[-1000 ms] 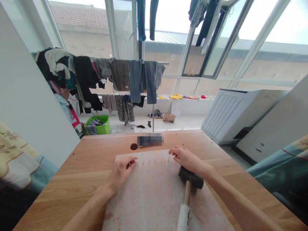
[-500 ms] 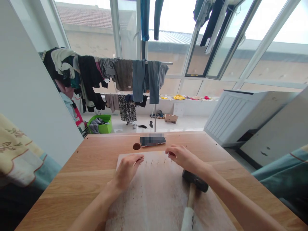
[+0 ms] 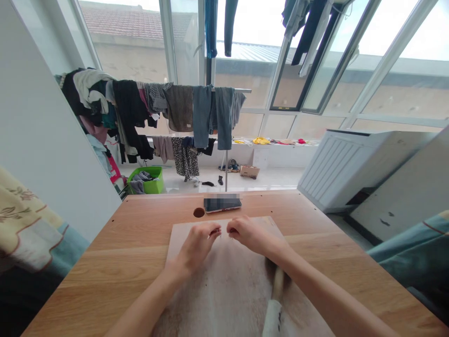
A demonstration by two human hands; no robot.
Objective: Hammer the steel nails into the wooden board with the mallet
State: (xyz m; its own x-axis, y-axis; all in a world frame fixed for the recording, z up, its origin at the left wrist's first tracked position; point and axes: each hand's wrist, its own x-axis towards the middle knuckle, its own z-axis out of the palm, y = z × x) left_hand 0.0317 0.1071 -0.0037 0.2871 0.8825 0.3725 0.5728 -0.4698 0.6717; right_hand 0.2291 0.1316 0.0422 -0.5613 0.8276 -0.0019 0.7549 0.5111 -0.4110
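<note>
My left hand [image 3: 199,243] is over the far part of a pale wooden board [image 3: 224,285]. Its thumb and fingers are pinched together beside a thin upright nail [image 3: 220,234]. Close by on the right, my right hand [image 3: 248,235] also has its fingers closed, with the tips next to the row of nails. Whatever either pinch holds is too small to make out, and the hands cover most of the nails. A hammer [image 3: 278,284] lies on the board below my right forearm, which hides most of its dark head. Its white grip points towards me.
The board rests on a wooden table [image 3: 140,252]. Beyond it lie a phone [image 3: 222,204] and a round hole [image 3: 199,212]. Past the table stand a rack of hanging clothes [image 3: 182,105], a green basket [image 3: 153,182] and a white cabinet-like unit [image 3: 326,168].
Both hands have moved inward along the nail row, my left to the right and my right to the left, so their fingertips are now close together. My right forearm covers more of the hammer head.
</note>
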